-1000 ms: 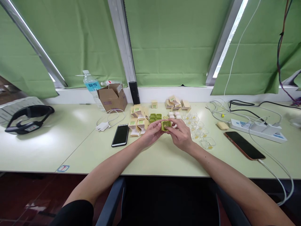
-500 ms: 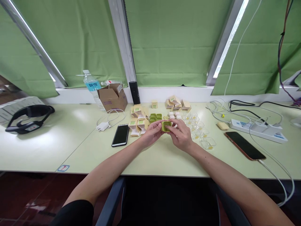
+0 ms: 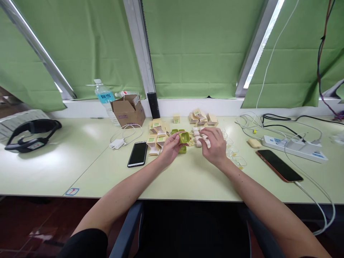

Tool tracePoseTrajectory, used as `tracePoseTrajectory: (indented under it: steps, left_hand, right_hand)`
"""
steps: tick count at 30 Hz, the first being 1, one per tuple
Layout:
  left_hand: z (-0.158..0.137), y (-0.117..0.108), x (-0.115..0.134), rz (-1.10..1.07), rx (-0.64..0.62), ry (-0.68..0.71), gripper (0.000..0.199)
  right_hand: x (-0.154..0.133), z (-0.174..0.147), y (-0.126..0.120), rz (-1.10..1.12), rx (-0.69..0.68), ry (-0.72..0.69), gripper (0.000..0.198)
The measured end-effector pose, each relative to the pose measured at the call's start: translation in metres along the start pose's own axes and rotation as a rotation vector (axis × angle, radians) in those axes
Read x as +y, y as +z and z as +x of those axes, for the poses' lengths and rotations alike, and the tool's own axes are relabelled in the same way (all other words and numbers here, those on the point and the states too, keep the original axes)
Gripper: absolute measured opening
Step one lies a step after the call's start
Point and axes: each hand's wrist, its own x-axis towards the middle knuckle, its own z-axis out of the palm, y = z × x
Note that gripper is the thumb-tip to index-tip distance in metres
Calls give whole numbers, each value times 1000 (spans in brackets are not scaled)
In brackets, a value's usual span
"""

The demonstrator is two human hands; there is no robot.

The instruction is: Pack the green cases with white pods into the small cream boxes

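In the head view my left hand (image 3: 171,147) grips a small green square container (image 3: 184,137) between thumb and fingers, its hollow side facing me. More green containers (image 3: 182,149) lie on the table just behind and below it. My right hand (image 3: 214,144) hovers over a group of small whitish-pink blocks (image 3: 198,142), its fingers curved and thumb apart from the fingertips. Whether the fingertips touch a block is hard to see. Small yellow-green pieces (image 3: 191,139) lie between the two hands. Clear plastic pieces (image 3: 240,162) sit right of my right hand, partly hidden by it.
Folded cream card boxes (image 3: 152,145) are grouped left of my hands, more card boxes (image 3: 211,119) at the back. A phone (image 3: 137,154) lies on the left, another phone (image 3: 279,166) on the right near a power strip (image 3: 294,148). A cardboard box (image 3: 129,111) and bottle (image 3: 105,100) stand behind.
My right hand has let go of the green container and moved right over the whitish-pink blocks. My left hand has shifted slightly left and up with the container, tilting it.
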Motion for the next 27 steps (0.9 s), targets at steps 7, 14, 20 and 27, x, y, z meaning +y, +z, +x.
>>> tracePoseTrajectory:
  steps: [7, 14, 20, 27]
  left_hand:
    - [3, -4, -1, 1, 77, 41, 41]
    - [3, -4, -2, 8, 78, 56, 42]
    - [3, -4, -2, 21, 81, 58, 40]
    - [4, -7, -3, 32, 72, 49, 43]
  right_hand:
    - [24, 5, -1, -378, -353, 209, 16]
    - [18, 8, -9, -542, -735, 200, 18]
    - [19, 12, -19, -658, -875, 133, 24]
    - [20, 12, -16, -679, -987, 132, 26]
